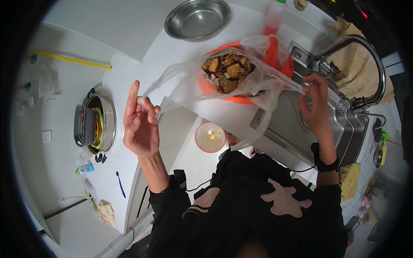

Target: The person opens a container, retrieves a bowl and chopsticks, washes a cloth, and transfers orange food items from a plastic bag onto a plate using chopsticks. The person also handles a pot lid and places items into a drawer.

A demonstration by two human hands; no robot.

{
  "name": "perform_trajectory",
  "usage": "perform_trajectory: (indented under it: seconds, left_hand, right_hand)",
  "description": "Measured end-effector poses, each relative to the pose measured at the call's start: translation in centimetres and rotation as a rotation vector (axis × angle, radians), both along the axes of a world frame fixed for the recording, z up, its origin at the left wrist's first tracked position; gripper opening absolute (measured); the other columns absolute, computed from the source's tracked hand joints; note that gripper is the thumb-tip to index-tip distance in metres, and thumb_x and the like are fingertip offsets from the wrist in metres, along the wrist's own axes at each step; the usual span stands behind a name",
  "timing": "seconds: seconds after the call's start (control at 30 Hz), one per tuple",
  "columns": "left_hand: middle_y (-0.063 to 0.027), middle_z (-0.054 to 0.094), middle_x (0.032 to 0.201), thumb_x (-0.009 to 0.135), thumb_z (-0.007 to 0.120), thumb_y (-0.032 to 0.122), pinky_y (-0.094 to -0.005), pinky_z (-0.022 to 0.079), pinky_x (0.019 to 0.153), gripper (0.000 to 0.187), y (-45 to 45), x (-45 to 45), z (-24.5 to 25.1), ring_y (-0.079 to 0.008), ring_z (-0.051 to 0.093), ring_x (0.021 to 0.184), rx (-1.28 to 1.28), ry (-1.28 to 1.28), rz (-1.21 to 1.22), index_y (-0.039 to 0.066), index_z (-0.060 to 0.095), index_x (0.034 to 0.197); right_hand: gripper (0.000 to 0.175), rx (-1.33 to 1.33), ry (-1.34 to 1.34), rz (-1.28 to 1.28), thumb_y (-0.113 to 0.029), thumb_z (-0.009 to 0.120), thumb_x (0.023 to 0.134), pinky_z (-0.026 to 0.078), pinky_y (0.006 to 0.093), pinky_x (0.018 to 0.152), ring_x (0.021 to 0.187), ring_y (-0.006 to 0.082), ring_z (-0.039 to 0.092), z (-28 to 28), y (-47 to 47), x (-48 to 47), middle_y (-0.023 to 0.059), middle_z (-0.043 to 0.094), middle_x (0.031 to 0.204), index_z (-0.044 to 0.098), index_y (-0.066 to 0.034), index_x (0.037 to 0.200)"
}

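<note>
A clear plastic bag (187, 79) is stretched wide between my two hands, its mouth spread. Inside lie brown chunks of food (229, 72), likely cooked meat. An orange plastic bag (238, 99) surrounds it from below, resting on the white counter (155, 64) beside the sink. My left hand (142, 122) has one handle of the clear bag hooked round its fingers, with the index finger pointing up. Over the sink, my right hand (314, 103) pinches the other side of the bag between thumb and fingertips.
A steel basin (198, 19) and a bottle of pink liquid (274, 17) stand behind the bags. At right are the sink (345, 129) and its curved faucet (377, 61). A steel pot (109, 122) and blue toothbrush (120, 184) sit left. Below is a pink-rimmed bin (209, 145).
</note>
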State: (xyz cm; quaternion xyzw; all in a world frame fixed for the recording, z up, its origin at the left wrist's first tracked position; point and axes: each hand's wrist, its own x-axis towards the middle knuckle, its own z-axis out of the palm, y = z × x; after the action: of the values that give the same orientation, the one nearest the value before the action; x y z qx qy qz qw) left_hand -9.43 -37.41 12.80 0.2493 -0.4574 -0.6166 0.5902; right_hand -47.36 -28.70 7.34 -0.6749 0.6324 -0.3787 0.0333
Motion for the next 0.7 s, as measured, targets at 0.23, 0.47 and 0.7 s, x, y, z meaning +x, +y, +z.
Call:
perform_trajectory:
  seconds: [0.23,0.47,0.7]
  left_hand:
    - [-0.0079,0.053,0.097,0.075,0.057,0.02,-0.0287,0.043,0.079,0.068,0.6,1.4,-1.8,-0.0107,0.042,0.068,0.053,-0.085,0.016,-0.01,0.036,0.132]
    - [-0.0091,0.051,0.102,0.079,0.056,0.018,-0.028,0.045,0.079,0.059,0.6,2.3,-4.2,-0.011,0.045,0.069,0.199,-0.093,-0.061,-0.009,0.04,0.129]
    - [-0.0067,0.054,0.118,0.084,0.055,0.014,-0.0283,0.044,0.084,0.041,0.4,3.0,-5.2,-0.0152,0.054,0.1,0.367,-0.399,-0.079,0.001,0.052,0.123]
  right_hand:
    - [0.016,0.035,-0.061,0.03,0.006,0.055,0.072,0.039,0.0363,0.087,0.1,0.0292,0.049,-0.2,-0.1,1.0,0.013,0.044,0.113,0.046,-0.002,0.082]
    - [0.019,0.193,0.041,-0.018,0.005,0.058,0.07,0.039,0.0375,0.089,0.106,0.0332,0.047,-1.3,0.8,1.0,0.016,0.042,0.117,0.048,-0.0013,0.084]
    - [0.057,0.287,-0.207,-0.059,0.005,0.065,0.066,0.04,0.0348,0.092,0.111,0.026,0.048,-1.4,2.0,1.0,0.0133,0.04,0.125,0.054,-0.0111,0.12]
